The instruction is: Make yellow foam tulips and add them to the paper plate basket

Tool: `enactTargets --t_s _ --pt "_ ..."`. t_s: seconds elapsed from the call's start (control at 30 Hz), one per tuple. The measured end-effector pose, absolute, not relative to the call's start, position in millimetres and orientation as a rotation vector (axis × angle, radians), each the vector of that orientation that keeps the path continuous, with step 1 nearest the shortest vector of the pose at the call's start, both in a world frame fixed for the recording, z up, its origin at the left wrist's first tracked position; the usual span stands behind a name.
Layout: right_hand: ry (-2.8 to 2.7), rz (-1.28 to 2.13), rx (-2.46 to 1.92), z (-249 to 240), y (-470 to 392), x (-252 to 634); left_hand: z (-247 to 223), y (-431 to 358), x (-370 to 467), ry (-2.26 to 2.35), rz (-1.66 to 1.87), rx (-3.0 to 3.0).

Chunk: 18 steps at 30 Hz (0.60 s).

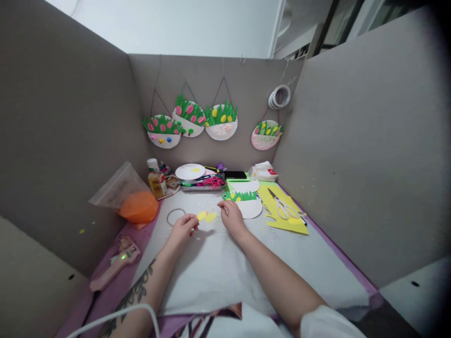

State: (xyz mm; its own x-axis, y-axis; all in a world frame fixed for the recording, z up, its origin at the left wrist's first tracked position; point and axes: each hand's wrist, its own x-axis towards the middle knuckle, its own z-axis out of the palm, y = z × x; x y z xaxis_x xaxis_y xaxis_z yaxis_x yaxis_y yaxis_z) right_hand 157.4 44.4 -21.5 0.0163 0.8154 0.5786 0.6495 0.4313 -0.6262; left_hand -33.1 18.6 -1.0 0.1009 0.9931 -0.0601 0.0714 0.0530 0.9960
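Observation:
My left hand [182, 230] rests on the white work sheet [218, 267], its fingertips pinched on a small yellow paper cutout [202, 215]. A second yellow cutout [211, 217] lies just right of it. My right hand [231, 217] lies flat beside them, fingers spread near the paper-plate craft with green grass [246, 202]. That hand holds nothing.
A yellow sheet with white scissors [286, 210] lies at right. A ring [175, 216], an orange bag [139, 206], a glue bottle [157, 178], a white plate [190, 171] and a pink glue gun [116, 265] stand around. Finished plate crafts [190, 118] hang on the cardboard back wall.

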Motion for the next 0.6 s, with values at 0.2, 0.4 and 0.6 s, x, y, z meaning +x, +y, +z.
enactTargets --t_s 0.2,0.4,0.6 --pt "-1.774 0.607 -0.917 -9.9 25.4 138.4 3.0 12.3 -34.6 0.938 0.878 1.068" --pt "-1.74 0.689 -0.894 -3.5 21.4 137.1 -0.6 11.5 -32.5 0.956 0.775 1.126" --pt "-1.64 0.748 -1.104 -10.9 28.8 137.8 -6.2 13.6 -26.3 1.344 1.127 1.681"
